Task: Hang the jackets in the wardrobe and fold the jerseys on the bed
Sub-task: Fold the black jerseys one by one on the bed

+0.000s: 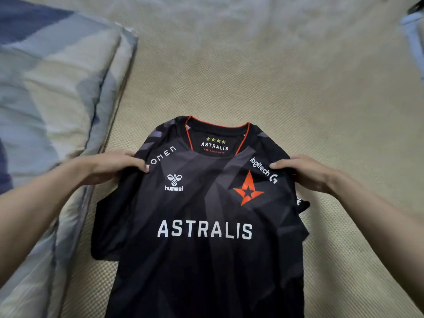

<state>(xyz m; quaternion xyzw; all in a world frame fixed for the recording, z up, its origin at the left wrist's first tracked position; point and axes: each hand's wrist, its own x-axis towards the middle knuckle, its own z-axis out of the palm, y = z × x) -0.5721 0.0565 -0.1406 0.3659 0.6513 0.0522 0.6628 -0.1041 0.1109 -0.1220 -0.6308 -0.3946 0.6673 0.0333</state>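
Note:
A black jersey (206, 249) with orange neck trim, an orange star logo and white ASTRALIS lettering is spread front side up over the beige woven bed mat (298, 92). My left hand (110, 167) pinches its left shoulder, thumb on top of the fabric. My right hand (305, 172) grips the right shoulder in the same way. Both sleeves hang tucked back at the sides. The jersey's lower hem runs out of the bottom of the view.
A folded blue, grey and cream quilt (50, 92) lies along the left side of the bed. A pale blue object (415, 40) sits at the right edge, mostly cut off. Bare mat stretches beyond the jersey's collar.

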